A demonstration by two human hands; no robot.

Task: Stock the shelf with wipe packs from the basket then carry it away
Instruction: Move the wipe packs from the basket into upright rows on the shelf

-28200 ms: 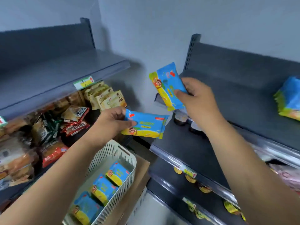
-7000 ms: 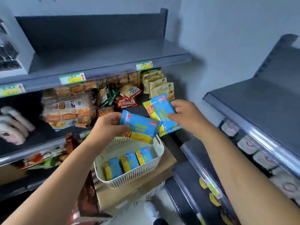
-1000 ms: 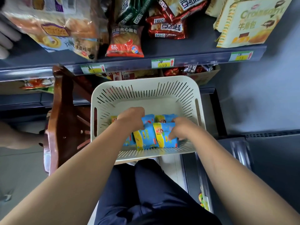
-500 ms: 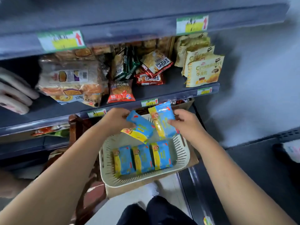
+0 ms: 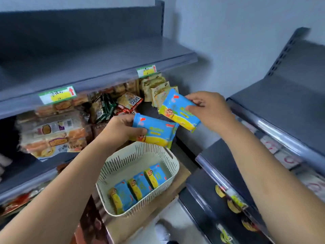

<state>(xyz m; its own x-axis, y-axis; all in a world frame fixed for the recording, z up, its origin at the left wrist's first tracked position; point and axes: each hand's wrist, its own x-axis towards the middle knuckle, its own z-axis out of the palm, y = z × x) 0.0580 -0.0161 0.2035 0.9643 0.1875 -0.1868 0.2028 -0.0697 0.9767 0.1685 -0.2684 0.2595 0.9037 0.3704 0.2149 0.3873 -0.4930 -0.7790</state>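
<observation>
Head view, both forearms extended forward and raised over the basket point(image 5: 135, 160). The left hand point(image 5: 121, 131) is above the basket's far rim; its fingers point(image 5: 139, 131) are curled round the left end of the first wipe pack point(image 5: 158, 132), thumb on the printed face, and the pack lies nearly level just above that rim. The right hand point(image 5: 210, 110) is higher and right of the basket, wrist bent leftward; it pinches the right edge of the second wipe pack point(image 5: 176, 110) between thumb and curled fingertips, the pack tilted with its right end lower. The two packs overlap slightly in view; whether they touch cannot be told. Three more wipe packs point(image 5: 140, 185) lie side by side on the basket floor. The basket rests on a cardboard box point(image 5: 182, 174). Right of the basket stands the grey shelf point(image 5: 281, 97); left of and behind it, the snack shelf point(image 5: 98, 64) carries biscuit and bread packets point(image 5: 58, 132).
</observation>
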